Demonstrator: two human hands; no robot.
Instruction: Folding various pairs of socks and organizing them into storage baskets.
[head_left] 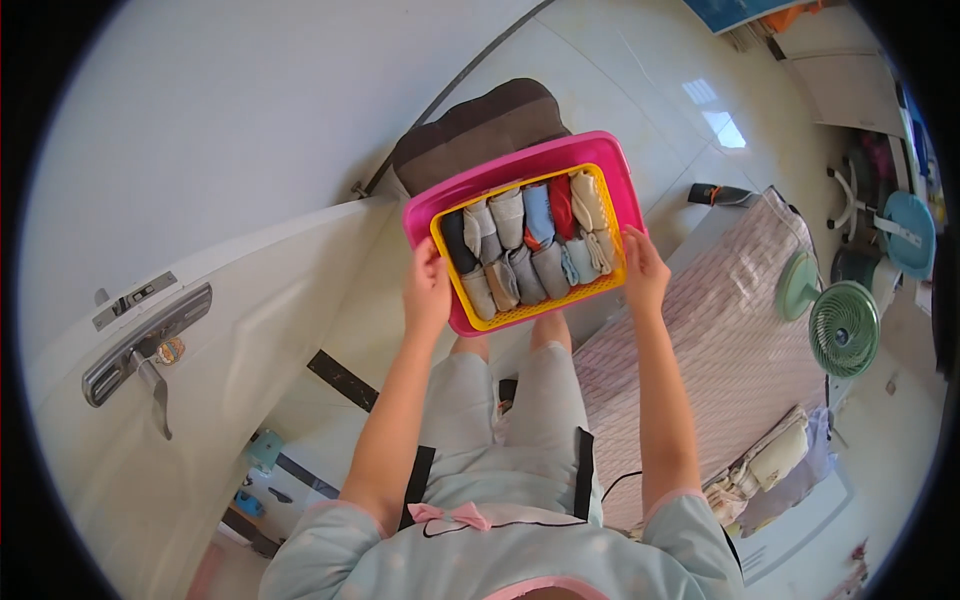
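Note:
I carry a pink plastic tub [630, 205] in front of me at about thigh height. Inside it sits a yellow plastic basket [603, 178], turned a little. Rolled, folded socks [508, 215] in grey, black, blue, red and beige fill the basket in two rows. My left hand [428, 290] is closed on the tub's left side, the thumb by the yellow rim. Across from it, my right hand [645, 272] grips the right side, with its fingers partly hidden around the rim.
An open white door [250, 270] with a metal handle [150, 345] stands at left. Beyond the tub, a dark brown mat [480, 125] lies on the tiled floor [600, 80]. At right are a bed with a quilted cover [690, 340] and a green fan [843, 328].

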